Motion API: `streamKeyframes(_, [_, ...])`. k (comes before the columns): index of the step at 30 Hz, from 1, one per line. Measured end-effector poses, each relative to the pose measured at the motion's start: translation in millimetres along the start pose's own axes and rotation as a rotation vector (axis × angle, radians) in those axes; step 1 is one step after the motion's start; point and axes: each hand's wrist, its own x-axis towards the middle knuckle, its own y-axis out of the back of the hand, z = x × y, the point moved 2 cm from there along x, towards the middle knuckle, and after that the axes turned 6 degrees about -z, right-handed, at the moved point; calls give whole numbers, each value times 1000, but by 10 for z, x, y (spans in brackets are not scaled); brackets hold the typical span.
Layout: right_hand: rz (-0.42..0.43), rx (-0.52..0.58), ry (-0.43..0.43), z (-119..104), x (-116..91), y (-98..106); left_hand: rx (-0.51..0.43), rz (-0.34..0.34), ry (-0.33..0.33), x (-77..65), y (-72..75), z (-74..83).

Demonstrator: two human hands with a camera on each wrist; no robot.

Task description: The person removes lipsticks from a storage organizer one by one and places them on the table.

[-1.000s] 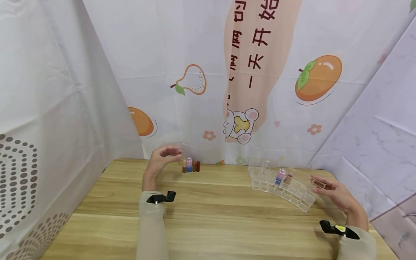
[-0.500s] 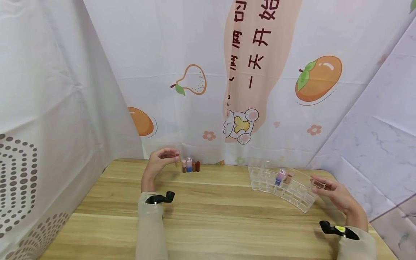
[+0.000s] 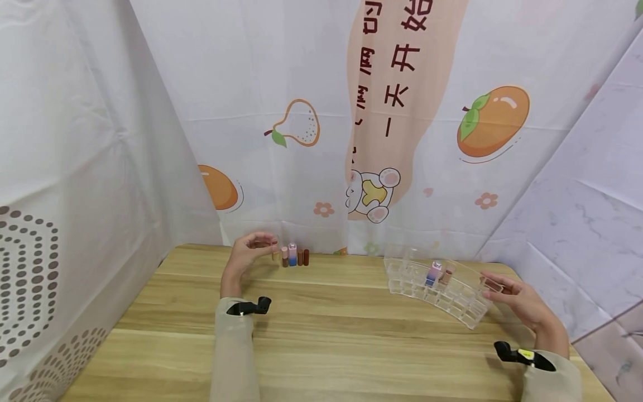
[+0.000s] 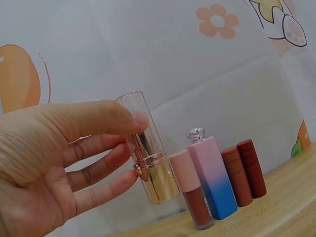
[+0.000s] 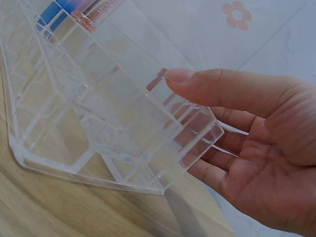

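My left hand point(image 3: 246, 255) pinches a lipstick with a gold base and a clear cap point(image 4: 162, 182) at the back left of the table. The lipstick tilts, its base low near the tabletop; contact is hard to tell. Beside it, to the right, stand a pink-capped lip gloss point(image 4: 191, 190), a pink-to-blue lipstick point(image 4: 213, 177), a brown tube point(image 4: 238, 175) and a dark red tube point(image 4: 252, 168). My right hand point(image 3: 522, 301) grips the right end of a clear, curved, stepped lipstick organizer point(image 5: 64, 133), thumb on one side, fingers on the other.
Inside the organizer stand another pink-to-blue lipstick point(image 3: 433, 273) and a brownish tube point(image 3: 446, 274). The wooden table point(image 3: 351, 340) meets a printed cloth backdrop point(image 3: 321, 167) behind, with cloth walls left point(image 3: 100, 167) and right point(image 3: 577, 223).
My left hand has come down slightly with the gold lipstick, which now shows more clearly beside the lip gloss. My right hand and the organizer have stayed where they were.
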Motion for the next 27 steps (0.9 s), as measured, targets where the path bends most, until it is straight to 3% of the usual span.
streamKeyframes(27, [-3,-4,1,-33,10,2,-63,52,82,-1,-42,-160])
